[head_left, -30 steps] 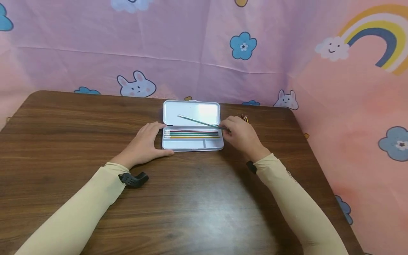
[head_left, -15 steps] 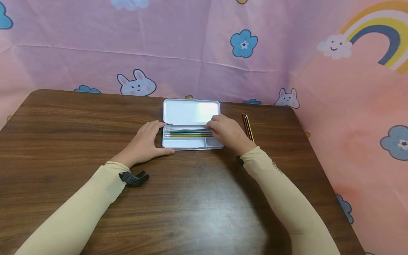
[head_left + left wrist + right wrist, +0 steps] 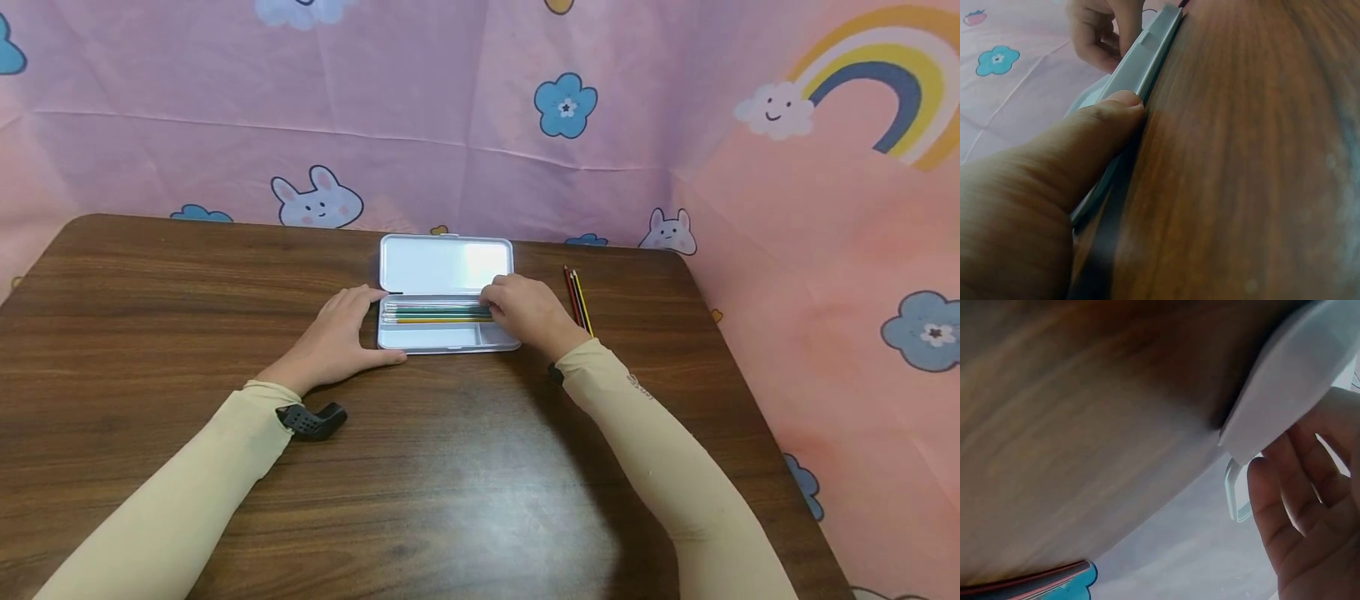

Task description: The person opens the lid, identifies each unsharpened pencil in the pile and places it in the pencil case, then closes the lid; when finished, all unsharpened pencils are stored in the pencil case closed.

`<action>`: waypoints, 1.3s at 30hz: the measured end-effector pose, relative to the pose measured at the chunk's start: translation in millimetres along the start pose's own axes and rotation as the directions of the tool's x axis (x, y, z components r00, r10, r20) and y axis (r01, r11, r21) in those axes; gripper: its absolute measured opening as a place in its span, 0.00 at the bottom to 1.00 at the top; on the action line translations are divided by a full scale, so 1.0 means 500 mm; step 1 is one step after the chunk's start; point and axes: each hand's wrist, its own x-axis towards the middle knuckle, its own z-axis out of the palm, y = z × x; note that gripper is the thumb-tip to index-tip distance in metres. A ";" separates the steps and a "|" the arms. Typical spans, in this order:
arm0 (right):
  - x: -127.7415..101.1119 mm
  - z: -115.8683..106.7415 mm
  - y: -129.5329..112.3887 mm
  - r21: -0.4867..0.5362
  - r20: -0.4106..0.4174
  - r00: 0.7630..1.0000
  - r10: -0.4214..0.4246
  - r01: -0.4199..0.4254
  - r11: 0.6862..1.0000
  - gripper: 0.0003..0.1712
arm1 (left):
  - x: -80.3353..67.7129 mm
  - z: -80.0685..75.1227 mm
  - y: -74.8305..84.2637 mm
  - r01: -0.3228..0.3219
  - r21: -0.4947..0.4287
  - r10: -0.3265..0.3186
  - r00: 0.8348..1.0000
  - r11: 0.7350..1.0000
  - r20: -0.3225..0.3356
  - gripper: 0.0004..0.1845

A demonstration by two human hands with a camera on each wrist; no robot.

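From the head view you see the white pencil case (image 3: 447, 300) lying open in the middle of the brown tabletop (image 3: 450, 467), with its lid flat toward the far edge. A row of colored pencils (image 3: 438, 313) lies in the long slot of the case. Your left hand (image 3: 339, 333) rests at the left end of the case, fingers straight along its side and thumb along its near edge. Your right hand (image 3: 527, 312) sits over the right end of the case, and its curled fingers come down on the ends of the pencils there. You cannot tell from above if that grip pinches a pencil or only touches them. Three more pencils (image 3: 577, 298) lie on the tabletop just to the right of the case. The left wrist view shows what the head view does not: your thumb (image 3: 1094, 134) pressing flat on the near edge of the case (image 3: 1141, 59), with the right hand's fingers (image 3: 1100, 31) bent at the far end. The right wrist view looks up from low by the case corner (image 3: 1285, 381) and shows your right fingers (image 3: 1291, 500) loosely bent, but no pencil between them can be seen there. A small black clip (image 3: 311, 419) sits by your left sleeve.
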 end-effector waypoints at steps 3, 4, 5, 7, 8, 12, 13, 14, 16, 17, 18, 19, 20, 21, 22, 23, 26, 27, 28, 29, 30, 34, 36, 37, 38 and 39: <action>0.001 0.002 0.000 0.004 0.007 1.000 0.013 -0.013 1.000 0.10 | 0.001 0.000 -0.001 -0.004 0.002 0.004 1.000 1.000 0.000 0.56; 0.002 0.003 0.000 0.002 0.007 1.000 0.016 -0.016 1.000 0.10 | 0.001 0.000 -0.002 -0.004 0.002 0.004 1.000 1.000 0.000 0.56; 0.002 0.004 0.000 0.002 0.006 1.000 0.019 -0.019 1.000 0.10 | 0.001 0.001 -0.002 -0.004 0.003 0.004 1.000 1.000 0.000 0.56; 0.004 0.005 -0.001 -0.003 0.003 1.000 0.024 -0.024 1.000 0.09 | 0.001 0.001 -0.003 -0.003 0.003 0.003 1.000 1.000 0.000 0.57; 0.005 0.005 -0.002 -0.005 0.001 1.000 0.026 -0.026 1.000 0.09 | 0.000 0.001 -0.003 -0.002 0.002 0.002 1.000 1.000 0.000 0.57; 0.010 0.005 -0.004 -0.006 -0.002 0.999 0.038 -0.038 0.999 0.08 | -0.002 0.001 -0.003 0.002 0.001 -0.002 1.000 1.000 0.000 0.57; 0.011 0.005 -0.005 -0.005 0.000 0.999 0.042 -0.042 0.999 0.08 | -0.002 0.000 -0.003 0.002 0.001 -0.002 1.000 1.000 0.000 0.57; 0.011 0.004 -0.005 -0.002 0.003 0.999 0.048 -0.048 0.999 0.08 | -0.002 0.000 -0.003 0.002 0.001 -0.002 1.000 1.000 0.001 0.57; 0.010 0.002 -0.004 0.017 0.008 0.998 0.062 -0.062 0.998 0.07 | -0.002 -0.001 -0.003 0.001 -0.001 -0.001 1.000 1.000 0.004 0.57; 0.009 0.001 -0.003 0.039 0.004 0.997 0.076 -0.077 0.996 0.07 | -0.002 -0.001 -0.003 0.000 -0.002 0.000 1.000 1.000 0.004 0.57; 0.007 -0.002 -0.002 0.074 -0.007 0.995 0.096 -0.095 0.993 0.07 | -0.002 -0.001 -0.004 0.000 -0.003 0.000 1.000 1.000 0.004 0.57; 0.005 -0.004 0.000 0.124 -0.021 0.992 0.126 -0.123 0.985 0.07 | -0.002 -0.001 -0.004 -0.001 -0.002 0.001 1.000 1.000 0.005 0.57; 0.001 -0.008 0.002 0.191 -0.035 0.985 0.167 -0.158 0.969 0.07 | -0.002 -0.001 -0.004 -0.001 -0.002 0.001 1.000 1.000 0.006 0.57; -0.003 -0.011 0.004 0.268 -0.052 0.975 0.215 -0.194 0.944 0.08 | -0.002 -0.001 -0.005 -0.003 -0.003 0.003 1.000 1.000 0.007 0.57; -0.007 -0.014 0.007 0.347 -0.071 0.960 0.271 -0.231 0.909 0.08 | -0.002 -0.001 -0.005 -0.006 -0.004 0.007 1.000 1.000 0.009 0.57; -0.012 -0.016 0.010 0.428 -0.087 0.940 0.330 -0.264 0.864 0.09 | -0.002 -0.001 -0.005 -0.008 -0.005 0.008 1.000 1.000 0.010 0.57; -0.027 -0.023 0.018 0.618 -0.064 0.874 0.481 -0.344 0.707 0.13 | -0.002 -0.002 -0.006 -0.017 -0.004 0.017 1.000 1.000 0.014 0.57; -0.031 -0.024 0.020 0.653 -0.034 0.859 0.511 -0.367 0.662 0.15 | -0.002 -0.002 -0.006 -0.019 -0.003 0.019 1.000 1.000 0.014 0.57; -0.034 -0.024 0.022 0.675 0.005 0.848 0.529 -0.394 0.624 0.17 | -0.002 -0.002 -0.007 -0.019 0.000 0.019 1.000 1.000 0.015 0.57; -0.037 -0.024 0.023 0.689 0.057 0.841 0.538 -0.423 0.589 0.19 | -0.002 -0.003 -0.009 -0.020 0.003 0.019 1.000 1.000 0.017 0.57; -0.039 -0.024 0.024 0.691 0.111 0.837 0.535 -0.452 0.564 0.22 | -0.002 -0.004 -0.010 -0.020 0.006 0.019 1.000 1.000 0.018 0.57; -0.043 -0.017 0.030 0.667 0.268 0.828 0.493 -0.529 0.525 0.27 | -0.003 -0.008 -0.010 -0.028 0.009 0.027 0.999 1.000 0.032 0.57; -0.044 -0.012 0.033 0.664 0.293 0.826 0.482 -0.538 0.519 0.28 | -0.003 -0.011 -0.008 -0.042 0.007 0.042 0.998 0.999 0.039 0.57; -0.044 -0.010 0.034 0.667 0.297 0.826 0.480 -0.539 0.514 0.27 | -0.004 -0.013 -0.007 -0.052 0.006 0.051 0.998 0.999 0.042 0.55; -0.044 -0.008 0.035 0.671 0.300 0.826 0.477 -0.538 0.510 0.28 | -0.004 -0.015 -0.007 -0.057 0.005 0.057 0.997 0.998 0.042 0.53; -0.044 -0.006 0.037 0.677 0.304 0.826 0.475 -0.538 0.503 0.28 | -0.004 -0.018 -0.008 -0.059 -0.004 0.059 0.998 0.998 0.036 0.50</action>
